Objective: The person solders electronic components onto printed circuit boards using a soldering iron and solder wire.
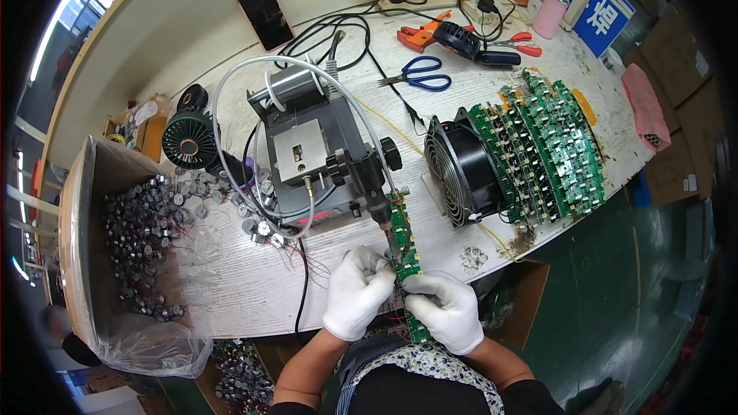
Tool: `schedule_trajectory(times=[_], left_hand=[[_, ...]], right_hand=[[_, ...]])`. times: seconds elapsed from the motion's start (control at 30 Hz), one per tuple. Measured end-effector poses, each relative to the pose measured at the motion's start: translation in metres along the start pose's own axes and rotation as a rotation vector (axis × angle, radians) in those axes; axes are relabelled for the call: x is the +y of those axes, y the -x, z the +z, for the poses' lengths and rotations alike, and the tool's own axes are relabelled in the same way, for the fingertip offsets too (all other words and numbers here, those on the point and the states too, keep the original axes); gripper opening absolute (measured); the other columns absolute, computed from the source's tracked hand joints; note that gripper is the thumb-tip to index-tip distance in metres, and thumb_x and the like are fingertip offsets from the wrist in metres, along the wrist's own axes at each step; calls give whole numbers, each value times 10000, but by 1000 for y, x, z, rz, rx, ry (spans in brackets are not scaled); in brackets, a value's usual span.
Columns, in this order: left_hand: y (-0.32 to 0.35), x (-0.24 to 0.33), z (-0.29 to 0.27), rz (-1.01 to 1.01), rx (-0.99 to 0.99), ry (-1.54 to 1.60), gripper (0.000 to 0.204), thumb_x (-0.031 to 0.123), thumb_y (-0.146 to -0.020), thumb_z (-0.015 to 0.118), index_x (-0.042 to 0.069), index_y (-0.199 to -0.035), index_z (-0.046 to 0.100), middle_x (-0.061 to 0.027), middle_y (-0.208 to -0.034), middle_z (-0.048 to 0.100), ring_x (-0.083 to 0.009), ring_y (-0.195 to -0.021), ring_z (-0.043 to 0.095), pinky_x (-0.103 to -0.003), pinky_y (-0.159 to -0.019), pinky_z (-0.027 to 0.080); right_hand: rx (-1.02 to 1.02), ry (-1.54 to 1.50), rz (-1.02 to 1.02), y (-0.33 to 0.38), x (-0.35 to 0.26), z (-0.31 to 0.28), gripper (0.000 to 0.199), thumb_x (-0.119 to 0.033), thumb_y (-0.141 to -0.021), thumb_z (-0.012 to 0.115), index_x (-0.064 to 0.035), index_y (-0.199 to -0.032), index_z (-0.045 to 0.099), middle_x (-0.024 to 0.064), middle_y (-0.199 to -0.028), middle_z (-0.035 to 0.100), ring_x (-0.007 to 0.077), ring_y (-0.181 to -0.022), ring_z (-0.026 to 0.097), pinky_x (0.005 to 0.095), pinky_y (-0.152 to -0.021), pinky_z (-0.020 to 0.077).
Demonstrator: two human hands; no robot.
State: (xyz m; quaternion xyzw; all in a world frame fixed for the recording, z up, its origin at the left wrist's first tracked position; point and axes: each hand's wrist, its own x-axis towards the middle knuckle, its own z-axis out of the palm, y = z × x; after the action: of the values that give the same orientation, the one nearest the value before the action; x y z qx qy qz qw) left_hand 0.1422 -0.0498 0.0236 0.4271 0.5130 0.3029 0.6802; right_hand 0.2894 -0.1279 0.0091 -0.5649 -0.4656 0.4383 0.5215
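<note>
Both my hands wear white gloves at the table's near edge. My left hand and my right hand together grip a long narrow green circuit board that runs away from me. The board's far end reaches under the black soldering iron tip clamped on a grey soldering machine. My left fingers pinch the board's left side near the iron; my right hand holds its near part.
A black fan stands right of the machine, with several stacked green boards behind it. A plastic-lined box of small round metal parts sits left. Blue scissors, red cutters, a phone and cables lie farther back.
</note>
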Motion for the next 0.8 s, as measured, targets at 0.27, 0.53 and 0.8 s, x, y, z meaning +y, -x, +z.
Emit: schedule_trajectory(times=[0.27,0.53,0.8], left_hand=[[-2,-7,0,69,28,-53,115,38,-825,634,2,-848,526,-7,-739,556,-54,-615,513,-231,-559,453],[0,0,3,28,10,-28,135,44,-816,648,9,-880,534,9,-767,555,-39,-671,492,-213,-604,444],[-3,-5,3,52,39,-91,136,50,-809,652,0,-867,540,1,-759,569,-46,-665,507,-223,-604,453]], right_hand=[[12,-21,6,-1,-3,-1,199,10,-790,684,16,-989,676,100,-900,660,161,-765,639,264,-678,501],[15,0,-6,1,-7,-2,200,6,-792,687,15,-991,676,98,-891,656,155,-756,636,265,-673,501],[30,53,-28,0,-3,-1,208,-2,-797,688,14,-1005,679,101,-897,666,152,-758,643,263,-675,504]])
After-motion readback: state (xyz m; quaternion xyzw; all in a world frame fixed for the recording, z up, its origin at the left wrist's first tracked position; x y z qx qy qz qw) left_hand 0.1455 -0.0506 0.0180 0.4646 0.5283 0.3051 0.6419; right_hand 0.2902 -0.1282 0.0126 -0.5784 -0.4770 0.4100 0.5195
